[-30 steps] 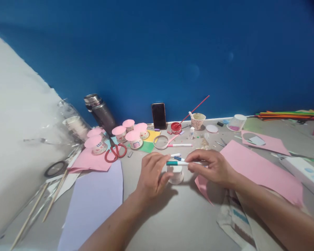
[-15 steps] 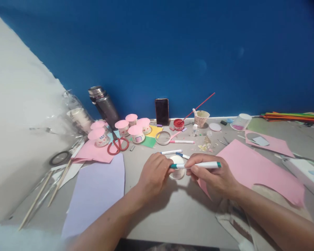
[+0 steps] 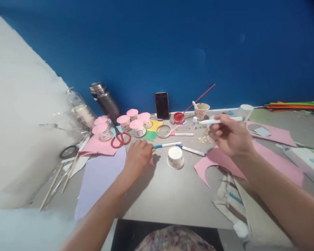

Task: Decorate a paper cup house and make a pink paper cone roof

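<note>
My right hand (image 3: 231, 136) is raised over the right side of the table, its fingers closed on a white marker (image 3: 237, 119). The marker lies nearly level, a thin end pointing left. My left hand (image 3: 138, 155) rests low on the table with its fingers curled; a small green marker cap (image 3: 154, 147) shows at the fingertips, partly hidden. Just right of that hand lies a blue-capped white marker (image 3: 170, 144). A small white paper cup (image 3: 175, 158) stands upside down between my hands, apart from both. Another blue-capped marker (image 3: 193, 150) lies behind it, to the right.
Several cups with pink paper discs (image 3: 137, 123) stand at back left beside red-handled scissors (image 3: 121, 139) and a thermos (image 3: 104, 101). A phone (image 3: 162, 105) leans on the wall. Tape (image 3: 163, 131), lilac paper (image 3: 102, 177), pink paper (image 3: 274, 164) and a cloth (image 3: 253, 205) lie about.
My hands have parted. The right hand has lifted the marker away to the right, and the left has moved left with the green cap. The white cup is now uncovered.
</note>
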Demonstrator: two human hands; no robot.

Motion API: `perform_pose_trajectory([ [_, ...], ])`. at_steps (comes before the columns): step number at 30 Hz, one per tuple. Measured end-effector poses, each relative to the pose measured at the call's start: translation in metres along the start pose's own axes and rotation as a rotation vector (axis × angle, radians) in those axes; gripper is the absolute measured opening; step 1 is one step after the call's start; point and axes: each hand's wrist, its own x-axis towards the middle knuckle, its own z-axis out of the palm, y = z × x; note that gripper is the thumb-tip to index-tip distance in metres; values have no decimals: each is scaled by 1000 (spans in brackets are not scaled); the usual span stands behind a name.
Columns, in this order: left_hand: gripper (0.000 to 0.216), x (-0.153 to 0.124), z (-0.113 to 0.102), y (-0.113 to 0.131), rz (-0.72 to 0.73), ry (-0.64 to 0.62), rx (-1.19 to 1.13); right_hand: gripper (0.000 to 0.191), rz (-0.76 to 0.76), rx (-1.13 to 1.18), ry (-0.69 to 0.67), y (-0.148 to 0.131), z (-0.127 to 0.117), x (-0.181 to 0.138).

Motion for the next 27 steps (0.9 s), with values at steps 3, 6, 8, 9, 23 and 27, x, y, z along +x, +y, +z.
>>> perform_pose_trajectory([
  [3, 22, -12, 5, 28, 7, -25, 22, 24, 71, 14, -8, 20, 6, 1],
  [6, 50, -21, 4, 59, 132, -68, -75, 27, 79, 6, -24, 24, 8, -2],
  [8, 66, -22, 3, 73, 231, -223, -82, 29, 62, -39, -45, 23, 7, -4],
  [9, 76, -20, 3, 76, 236, -298, -68, 30, 55, -67, -57, 23, 6, -4],
  [23, 77, 10, 28, 61, 13, -150, -32, 40, 124, -129, -35, 40, -4, 3],
  [27, 91, 10, 24, 49, -149, -59, -382, 37, 62, -146, -5, 38, -3, -6],
])
